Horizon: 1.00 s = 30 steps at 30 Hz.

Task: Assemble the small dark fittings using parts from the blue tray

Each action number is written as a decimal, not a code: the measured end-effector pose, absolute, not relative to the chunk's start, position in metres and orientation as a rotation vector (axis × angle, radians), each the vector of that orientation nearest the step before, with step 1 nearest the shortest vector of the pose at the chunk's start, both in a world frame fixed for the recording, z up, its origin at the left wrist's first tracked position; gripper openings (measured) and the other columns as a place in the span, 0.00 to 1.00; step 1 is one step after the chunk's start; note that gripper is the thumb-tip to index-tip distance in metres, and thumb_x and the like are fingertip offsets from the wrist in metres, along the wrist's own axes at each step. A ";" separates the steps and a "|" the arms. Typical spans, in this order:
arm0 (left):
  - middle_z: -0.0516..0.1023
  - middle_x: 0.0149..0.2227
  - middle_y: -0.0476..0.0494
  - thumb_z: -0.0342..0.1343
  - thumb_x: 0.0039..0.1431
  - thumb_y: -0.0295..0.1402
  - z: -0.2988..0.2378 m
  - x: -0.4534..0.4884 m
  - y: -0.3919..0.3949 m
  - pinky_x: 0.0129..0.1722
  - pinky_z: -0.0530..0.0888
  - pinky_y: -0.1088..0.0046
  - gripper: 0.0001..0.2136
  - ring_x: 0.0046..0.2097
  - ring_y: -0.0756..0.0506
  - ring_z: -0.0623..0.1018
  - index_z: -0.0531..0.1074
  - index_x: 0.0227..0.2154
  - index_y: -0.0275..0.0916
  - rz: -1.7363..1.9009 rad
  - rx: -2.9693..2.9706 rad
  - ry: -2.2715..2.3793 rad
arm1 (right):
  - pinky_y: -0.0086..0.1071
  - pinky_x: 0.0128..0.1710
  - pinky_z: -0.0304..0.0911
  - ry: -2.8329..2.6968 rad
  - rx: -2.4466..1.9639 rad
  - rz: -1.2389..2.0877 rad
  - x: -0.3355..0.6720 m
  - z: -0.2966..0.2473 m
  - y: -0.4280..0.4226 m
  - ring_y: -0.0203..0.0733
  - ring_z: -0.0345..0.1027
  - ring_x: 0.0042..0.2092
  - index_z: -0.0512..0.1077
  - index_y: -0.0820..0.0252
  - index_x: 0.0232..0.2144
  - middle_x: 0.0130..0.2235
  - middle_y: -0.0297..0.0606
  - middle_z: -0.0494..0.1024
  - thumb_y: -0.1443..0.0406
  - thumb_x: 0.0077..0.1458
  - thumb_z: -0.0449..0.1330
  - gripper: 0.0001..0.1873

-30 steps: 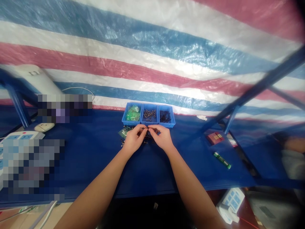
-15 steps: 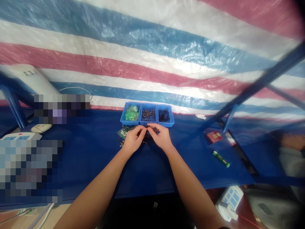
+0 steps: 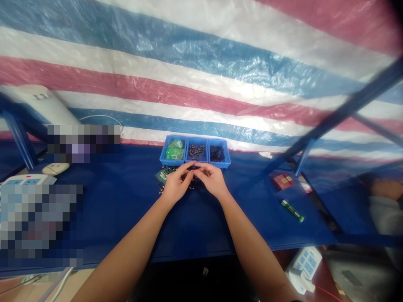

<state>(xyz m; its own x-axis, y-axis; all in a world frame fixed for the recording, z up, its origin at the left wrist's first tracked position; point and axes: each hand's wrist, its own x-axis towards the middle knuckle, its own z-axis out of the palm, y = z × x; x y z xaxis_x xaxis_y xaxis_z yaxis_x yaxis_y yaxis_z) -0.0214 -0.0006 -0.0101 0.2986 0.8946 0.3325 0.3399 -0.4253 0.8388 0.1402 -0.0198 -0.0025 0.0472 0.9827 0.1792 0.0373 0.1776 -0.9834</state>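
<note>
My left hand (image 3: 176,183) and my right hand (image 3: 214,180) meet at the fingertips over a loose heap of small dark and brassy parts on the blue table. Both are closed in a pinch, and whatever sits between the fingers is hidden. By my left hand lies a small green plastic packet (image 3: 163,173), with a few brassy pieces (image 3: 161,189) below it. Just behind the hands stand three joined blue bins. The left bin (image 3: 163,161) holds green packets, the middle bin (image 3: 197,159) brassy metal fittings, the right bin (image 3: 227,162) thin black parts.
A red box (image 3: 283,181) and a green tube-like pack (image 3: 292,210) lie on the right of the table. A white power strip (image 3: 304,268) is below the edge. Blue metal bars (image 3: 340,110) slant at the right; another person's arm (image 3: 385,209) shows beyond.
My fingertips have shifted slightly, with the index fingers raised and the thumbs a little lower. Both hands stay over the heap, and the bins have not moved.
</note>
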 end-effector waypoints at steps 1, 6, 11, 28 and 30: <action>0.78 0.31 0.48 0.49 0.63 0.40 -0.011 -0.021 0.000 0.32 0.73 0.75 0.18 0.29 0.50 0.76 0.69 0.53 0.42 1.080 1.918 1.085 | 0.35 0.39 0.72 -1.268 -1.131 1.044 0.141 -0.003 -0.020 0.40 0.75 0.34 0.75 0.58 0.43 0.32 0.36 0.80 0.59 0.51 0.64 0.17; 0.78 0.29 0.47 0.50 0.63 0.41 -0.013 -0.021 0.001 0.30 0.73 0.75 0.14 0.27 0.50 0.76 0.74 0.45 0.41 1.110 1.939 1.136 | 0.36 0.38 0.73 -1.226 -1.112 1.082 0.142 -0.004 -0.018 0.39 0.75 0.32 0.74 0.59 0.43 0.32 0.36 0.80 0.58 0.48 0.66 0.20; 0.75 0.23 0.50 0.50 0.63 0.41 -0.010 -0.022 0.001 0.28 0.71 0.76 0.14 0.25 0.50 0.75 0.72 0.46 0.40 1.135 1.879 1.185 | 0.37 0.40 0.73 -1.215 -1.092 1.045 0.141 -0.004 -0.018 0.41 0.76 0.34 0.77 0.60 0.40 0.37 0.40 0.81 0.57 0.50 0.65 0.17; 0.73 0.23 0.50 0.48 0.64 0.42 -0.010 -0.022 0.000 0.28 0.71 0.75 0.16 0.25 0.49 0.74 0.71 0.47 0.41 1.119 1.839 1.248 | 0.31 0.26 0.66 -0.737 -1.142 0.546 0.165 0.012 -0.015 0.35 0.69 0.26 0.74 0.62 0.37 0.29 0.37 0.77 0.54 0.52 0.63 0.17; 0.74 0.23 0.50 0.48 0.64 0.42 -0.011 -0.023 0.000 0.28 0.71 0.75 0.15 0.25 0.49 0.74 0.72 0.47 0.41 1.112 1.834 1.254 | 0.30 0.24 0.65 -0.705 -1.149 0.466 0.170 0.015 -0.016 0.35 0.68 0.26 0.74 0.61 0.37 0.29 0.37 0.76 0.54 0.52 0.63 0.17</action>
